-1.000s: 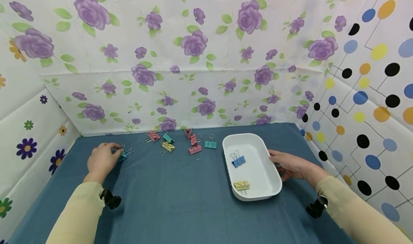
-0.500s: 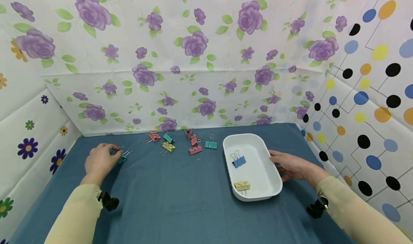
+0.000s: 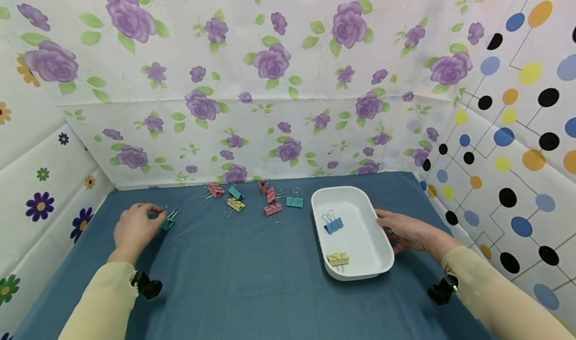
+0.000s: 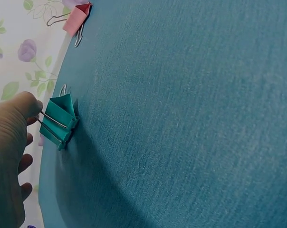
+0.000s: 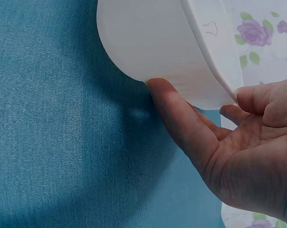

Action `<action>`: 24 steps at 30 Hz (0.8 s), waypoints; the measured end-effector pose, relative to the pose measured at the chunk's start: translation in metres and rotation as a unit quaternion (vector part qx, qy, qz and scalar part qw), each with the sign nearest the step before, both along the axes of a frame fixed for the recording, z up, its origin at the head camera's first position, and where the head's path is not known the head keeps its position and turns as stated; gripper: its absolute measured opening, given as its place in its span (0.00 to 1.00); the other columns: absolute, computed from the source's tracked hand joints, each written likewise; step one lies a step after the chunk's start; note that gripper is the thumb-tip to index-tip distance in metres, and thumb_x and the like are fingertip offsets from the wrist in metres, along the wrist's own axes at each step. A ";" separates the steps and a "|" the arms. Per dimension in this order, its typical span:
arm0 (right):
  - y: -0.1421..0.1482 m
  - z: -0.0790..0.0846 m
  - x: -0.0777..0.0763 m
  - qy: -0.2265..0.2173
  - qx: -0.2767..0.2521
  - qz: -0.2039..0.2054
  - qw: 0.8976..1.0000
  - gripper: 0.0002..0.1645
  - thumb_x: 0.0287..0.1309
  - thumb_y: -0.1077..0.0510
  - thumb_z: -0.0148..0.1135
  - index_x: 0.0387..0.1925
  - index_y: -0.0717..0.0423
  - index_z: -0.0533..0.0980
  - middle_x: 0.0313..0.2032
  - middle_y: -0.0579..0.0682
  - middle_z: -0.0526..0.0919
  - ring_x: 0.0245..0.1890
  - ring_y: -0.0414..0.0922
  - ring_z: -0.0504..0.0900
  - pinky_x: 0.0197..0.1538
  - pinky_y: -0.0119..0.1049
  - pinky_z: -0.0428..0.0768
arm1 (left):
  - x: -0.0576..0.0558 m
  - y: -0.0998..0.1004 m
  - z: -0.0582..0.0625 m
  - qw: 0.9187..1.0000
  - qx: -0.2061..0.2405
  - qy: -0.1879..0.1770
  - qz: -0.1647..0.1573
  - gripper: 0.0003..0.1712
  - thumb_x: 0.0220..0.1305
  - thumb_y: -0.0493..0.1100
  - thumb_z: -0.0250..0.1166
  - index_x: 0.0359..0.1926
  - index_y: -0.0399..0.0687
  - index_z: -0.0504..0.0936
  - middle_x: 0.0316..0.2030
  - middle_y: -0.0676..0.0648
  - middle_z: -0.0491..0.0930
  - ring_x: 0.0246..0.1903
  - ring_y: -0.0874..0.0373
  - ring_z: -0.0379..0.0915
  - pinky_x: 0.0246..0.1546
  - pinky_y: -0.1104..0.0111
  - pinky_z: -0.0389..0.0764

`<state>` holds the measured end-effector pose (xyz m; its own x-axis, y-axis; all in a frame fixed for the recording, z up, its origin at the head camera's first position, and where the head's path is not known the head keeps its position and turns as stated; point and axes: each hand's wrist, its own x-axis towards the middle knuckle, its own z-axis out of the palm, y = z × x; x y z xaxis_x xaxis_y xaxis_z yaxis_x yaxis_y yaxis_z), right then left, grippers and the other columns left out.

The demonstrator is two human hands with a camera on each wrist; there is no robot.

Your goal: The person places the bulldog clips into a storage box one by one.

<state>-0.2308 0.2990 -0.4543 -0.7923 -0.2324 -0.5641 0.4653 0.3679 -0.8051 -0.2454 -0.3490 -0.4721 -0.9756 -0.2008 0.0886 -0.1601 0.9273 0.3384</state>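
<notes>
At the left of the table, my left hand [image 3: 135,230] pinches a teal binder clip [image 3: 168,223] by one wire handle. The left wrist view shows the thumb and a finger of that hand [image 4: 10,137] at the handle, while the clip's body [image 4: 58,121] tilts close over the cloth. On the other side, my right hand [image 3: 407,229] grips the right wall of a white tray [image 3: 362,250]. In the right wrist view, its fingers [image 5: 174,114] reach from the tray's rim to its underside. Inside the tray lie a blue binder clip [image 3: 333,225] and a yellow binder clip [image 3: 337,259].
Several more clips lie along the table's back: a pink clip [image 3: 214,189], a teal clip [image 3: 235,192], a yellow clip [image 3: 235,204], a cluster of red-pink clips [image 3: 272,208] and another teal clip [image 3: 294,201]. Patterned sheets [image 3: 279,105] bound the blue cloth.
My left hand has shifted slightly left and toward me, and the teal clip has come along, showing more of its body. The right hand and the tray have stayed in place.
</notes>
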 end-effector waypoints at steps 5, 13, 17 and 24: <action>0.000 0.000 0.000 0.000 -0.001 0.000 1.000 0.32 0.69 0.47 0.46 0.70 0.32 0.49 0.58 0.58 0.68 0.44 0.57 0.78 0.36 0.55 0.79 | 0.003 -0.001 0.001 1.000 0.006 0.004 0.005 0.22 0.62 0.58 0.58 0.46 0.46 0.78 0.57 0.31 0.62 0.51 0.31 0.58 0.38 0.40 0.66; 0.000 -0.001 -0.001 0.003 0.004 0.004 1.000 0.33 0.68 0.48 0.46 0.70 0.32 0.49 0.58 0.58 0.67 0.45 0.57 0.77 0.35 0.54 0.79 | 0.004 -0.001 0.000 1.000 0.013 0.025 0.012 0.22 0.62 0.58 0.58 0.46 0.46 0.78 0.57 0.32 0.63 0.52 0.31 0.57 0.42 0.38 0.64; 0.001 0.001 0.000 0.001 0.001 0.009 1.000 0.33 0.69 0.47 0.46 0.71 0.33 0.49 0.59 0.59 0.66 0.46 0.57 0.77 0.36 0.54 0.79 | 0.006 0.000 0.001 0.999 0.020 0.043 0.009 0.23 0.62 0.59 0.57 0.46 0.46 0.79 0.57 0.32 0.63 0.52 0.32 0.58 0.42 0.39 0.64; 0.000 0.004 0.003 0.005 -0.005 0.022 1.000 0.34 0.69 0.46 0.44 0.72 0.36 0.46 0.60 0.61 0.65 0.47 0.57 0.77 0.37 0.54 0.79 | 0.010 0.004 0.006 0.996 0.028 0.079 -0.005 0.25 0.63 0.61 0.54 0.45 0.46 0.79 0.56 0.34 0.64 0.52 0.34 0.58 0.43 0.40 0.64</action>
